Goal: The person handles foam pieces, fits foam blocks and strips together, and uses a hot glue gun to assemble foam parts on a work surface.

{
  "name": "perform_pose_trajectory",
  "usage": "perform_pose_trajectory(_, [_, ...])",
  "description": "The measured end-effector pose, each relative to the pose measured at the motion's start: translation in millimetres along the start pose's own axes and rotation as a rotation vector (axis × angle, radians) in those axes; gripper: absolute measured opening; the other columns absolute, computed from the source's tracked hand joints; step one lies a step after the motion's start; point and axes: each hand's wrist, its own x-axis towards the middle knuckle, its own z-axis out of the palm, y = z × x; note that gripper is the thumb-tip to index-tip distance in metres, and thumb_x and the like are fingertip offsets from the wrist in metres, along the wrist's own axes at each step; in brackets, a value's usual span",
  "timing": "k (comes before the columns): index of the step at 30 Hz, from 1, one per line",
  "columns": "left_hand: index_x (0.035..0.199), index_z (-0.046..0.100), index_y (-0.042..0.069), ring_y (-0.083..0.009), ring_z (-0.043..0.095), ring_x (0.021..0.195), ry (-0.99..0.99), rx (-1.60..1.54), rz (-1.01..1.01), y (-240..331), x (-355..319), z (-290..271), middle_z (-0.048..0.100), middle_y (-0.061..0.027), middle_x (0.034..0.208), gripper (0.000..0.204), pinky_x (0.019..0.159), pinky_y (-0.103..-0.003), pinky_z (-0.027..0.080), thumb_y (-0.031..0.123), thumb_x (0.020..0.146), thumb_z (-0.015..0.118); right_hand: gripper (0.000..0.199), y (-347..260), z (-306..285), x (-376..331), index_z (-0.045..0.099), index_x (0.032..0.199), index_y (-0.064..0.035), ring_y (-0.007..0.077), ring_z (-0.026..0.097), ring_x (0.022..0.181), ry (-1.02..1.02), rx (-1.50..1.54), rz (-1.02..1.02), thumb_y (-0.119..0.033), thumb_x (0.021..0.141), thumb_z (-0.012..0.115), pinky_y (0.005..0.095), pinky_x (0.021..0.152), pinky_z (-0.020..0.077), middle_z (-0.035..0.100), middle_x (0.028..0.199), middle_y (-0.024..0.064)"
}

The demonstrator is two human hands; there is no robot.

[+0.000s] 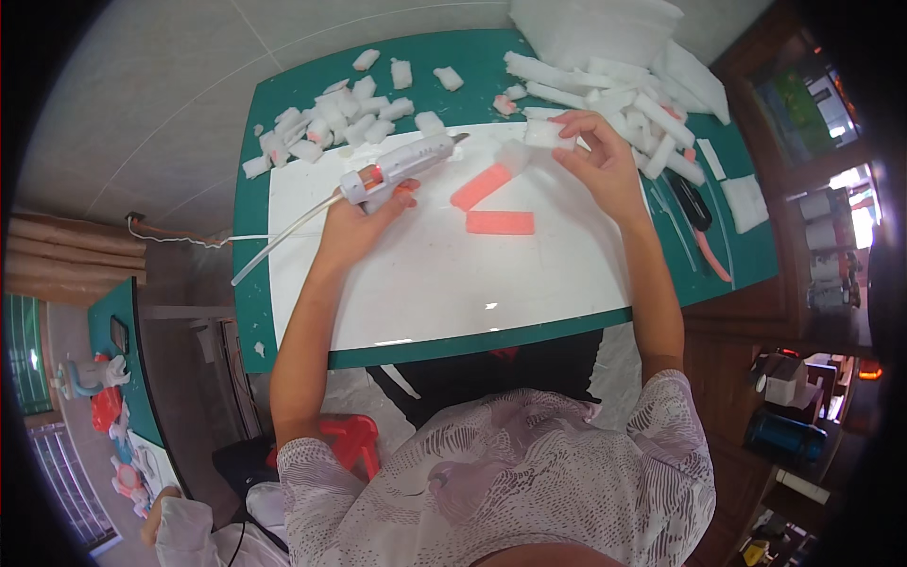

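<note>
My left hand (364, 225) is wrapped round the handle of a white hot glue gun (404, 164), whose nozzle points right and slightly away from me. A long translucent glue stick (283, 241) sticks out of its back. In my right hand (607, 175), thumb and fingers pinch a small white foam piece (544, 134) above the white board (425, 293). Just left of that piece, a slanted pink foam strip (480, 186) has a pale block (513, 157) at its upper end; whether they are joined I cannot tell. A second pink strip (501, 223) lies level below it.
Small white foam chunks (326, 123) are heaped at the far left of the green table (420, 55). Longer foam strips (605, 85) pile up at the far right. Near the right edge lie a black-handled tool (690, 200) and clear sticks (673, 222). A red stool (351, 442) stands below.
</note>
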Motion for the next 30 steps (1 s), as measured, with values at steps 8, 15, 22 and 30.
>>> perform_pose_trajectory(8, [0.111, 0.068, 0.004, -0.0151, 0.066, 0.091, -0.079, 0.157, -0.03, 10.4, -8.5, 11.9, 0.074, -0.0062, 0.102, 0.025, 0.083, -0.031, 0.051, 0.016, 0.089, 0.069, 0.035, 0.5, 28.9, -11.7, 0.06, 0.113, -0.0075, 0.0202, 0.057, 0.117, 0.002, -0.286, 0.057, -0.002, 0.082, 0.074, 0.0353, 0.097, 0.0541, 0.056, 0.12, 0.0062])
perform_pose_trajectory(15, [0.109, 0.068, 0.005, -0.0155, 0.065, 0.089, -0.127, 0.135, 0.053, 7.7, -8.1, 12.8, 0.073, -0.0059, 0.099, 0.023, 0.082, -0.031, 0.05, 0.016, 0.089, 0.068, 0.037, -3.9, 35.0, -13.9, 0.059, 0.114, -0.0085, 0.021, 0.06, 0.113, -0.024, -0.368, 0.056, -0.005, 0.081, 0.075, 0.0348, 0.093, 0.0563, 0.057, 0.119, 0.0065])
perform_pose_trajectory(22, [0.11, 0.067, 0.004, -0.0128, 0.064, 0.094, -0.159, 0.139, 0.005, 4.0, -8.9, 13.4, 0.071, -0.0041, 0.103, 0.021, 0.082, -0.028, 0.052, 0.014, 0.091, 0.068, 0.04, -4.7, 35.0, -16.6, 0.057, 0.116, -0.0093, 0.0221, 0.06, 0.113, -0.037, -0.387, 0.044, -0.006, 0.081, 0.075, 0.0348, 0.092, 0.0558, 0.058, 0.119, 0.0063])
perform_pose_trajectory(30, [0.108, 0.067, 0.003, -0.0123, 0.063, 0.091, -0.133, 0.117, -0.073, 10.1, -10.4, 16.9, 0.07, -0.0039, 0.097, 0.022, 0.083, -0.027, 0.049, 0.014, 0.089, 0.07, 0.04, -8.0, 33.6, -18.4, 0.058, 0.116, -0.0075, 0.0199, 0.058, 0.116, -0.054, -0.372, 0.06, -0.002, 0.08, 0.074, 0.0321, 0.091, 0.0549, 0.057, 0.12, 0.0067])
